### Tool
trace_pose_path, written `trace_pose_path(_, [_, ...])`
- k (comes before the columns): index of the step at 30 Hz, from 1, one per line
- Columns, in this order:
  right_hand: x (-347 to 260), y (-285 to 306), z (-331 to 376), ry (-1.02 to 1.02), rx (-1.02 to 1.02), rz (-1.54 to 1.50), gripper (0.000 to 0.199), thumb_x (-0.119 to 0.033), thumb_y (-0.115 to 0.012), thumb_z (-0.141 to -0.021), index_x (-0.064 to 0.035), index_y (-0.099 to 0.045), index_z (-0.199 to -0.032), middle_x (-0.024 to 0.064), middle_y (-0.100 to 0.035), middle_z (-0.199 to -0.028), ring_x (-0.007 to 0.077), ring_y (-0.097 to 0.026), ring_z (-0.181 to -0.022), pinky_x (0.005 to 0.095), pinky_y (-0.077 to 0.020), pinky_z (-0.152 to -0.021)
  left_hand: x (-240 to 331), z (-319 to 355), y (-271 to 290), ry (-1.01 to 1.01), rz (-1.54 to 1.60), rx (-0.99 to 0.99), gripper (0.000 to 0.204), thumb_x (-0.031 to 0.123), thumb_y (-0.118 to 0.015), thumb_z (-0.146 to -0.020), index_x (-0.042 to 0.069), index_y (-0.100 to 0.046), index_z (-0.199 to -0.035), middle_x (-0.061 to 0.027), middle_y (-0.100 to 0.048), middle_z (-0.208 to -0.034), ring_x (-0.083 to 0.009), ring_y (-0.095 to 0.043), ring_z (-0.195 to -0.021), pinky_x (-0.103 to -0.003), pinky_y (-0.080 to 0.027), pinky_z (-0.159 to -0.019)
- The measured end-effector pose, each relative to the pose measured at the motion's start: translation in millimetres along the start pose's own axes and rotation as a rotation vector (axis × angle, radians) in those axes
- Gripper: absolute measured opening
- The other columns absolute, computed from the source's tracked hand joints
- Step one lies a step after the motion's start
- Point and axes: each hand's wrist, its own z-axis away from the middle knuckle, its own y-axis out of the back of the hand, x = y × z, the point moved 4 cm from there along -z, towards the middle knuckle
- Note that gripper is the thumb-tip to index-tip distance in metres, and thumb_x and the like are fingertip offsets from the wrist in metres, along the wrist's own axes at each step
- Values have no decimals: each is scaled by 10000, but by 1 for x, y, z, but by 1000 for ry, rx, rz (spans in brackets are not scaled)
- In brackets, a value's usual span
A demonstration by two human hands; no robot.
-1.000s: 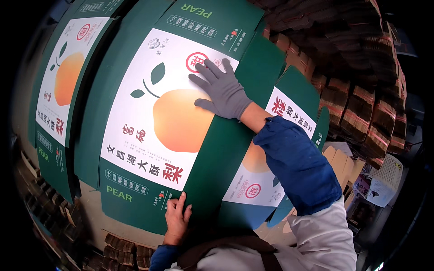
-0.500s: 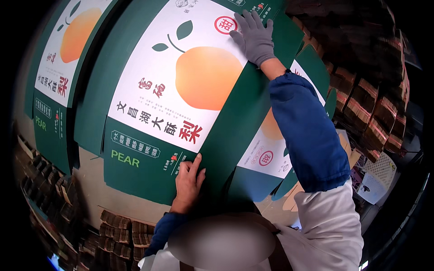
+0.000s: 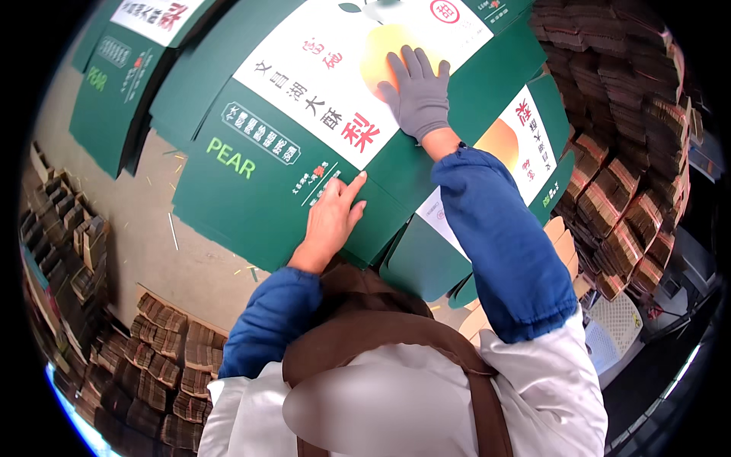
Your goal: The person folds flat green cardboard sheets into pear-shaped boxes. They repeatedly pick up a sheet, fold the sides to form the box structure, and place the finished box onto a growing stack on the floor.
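A large flat green-and-white cardboard sheet (image 3: 266, 190), printed with an orange pear, lies in front of me. My right hand (image 3: 419, 91), in a grey glove, rests palm down on the pear picture with its fingers spread. My bare left hand (image 3: 333, 217) touches the near green part of the sheet. Its index finger is stretched out by the corner of the white panel, and its thumb is apart from it. To the right, beyond a fold, the printing continues on a side panel (image 3: 544, 148), partly hidden by my right forearm.
Another stack of green printed cardboard (image 3: 114, 91) stands at the far left. Bundled brown cardboard stacks (image 3: 609, 183) rise at the right, with more bundles (image 3: 164, 343) at the lower left. A white perforated crate (image 3: 613, 324) sits at the lower right. Scraps litter the floor (image 3: 156, 217).
My right hand has moved from beside the red round mark back onto the pear picture. The left hand remains near the white panel's corner. The whole scene has shifted in view.
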Motion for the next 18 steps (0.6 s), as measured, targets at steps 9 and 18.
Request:
trace_pose_path(9, [-82, 20, 38, -103, -151, -94, 618, -487, -488, -916, -132, -438, -1419, 114, -366, -1494, 269, -298, -1393, 622, -172, -1080, -4, -10, 36, -86, -107, -14, 428, 202, -643, -869, 104, -558, -1277, -170, -553, -1176, -376, -556, -1072, -440, -462, -923])
trace_pose_path(18, [-99, 21, 45, -73, -199, -104, 645, -458, -553, -878, -77, -448, -1388, 179, -367, -1474, 347, -313, -1380, 643, -177, -1089, -172, -34, 334, 193, -829, 582, 739, 337, -694, -839, 138, -357, -1466, -116, -277, -1546, -313, -269, -1416, -529, -225, -1121])
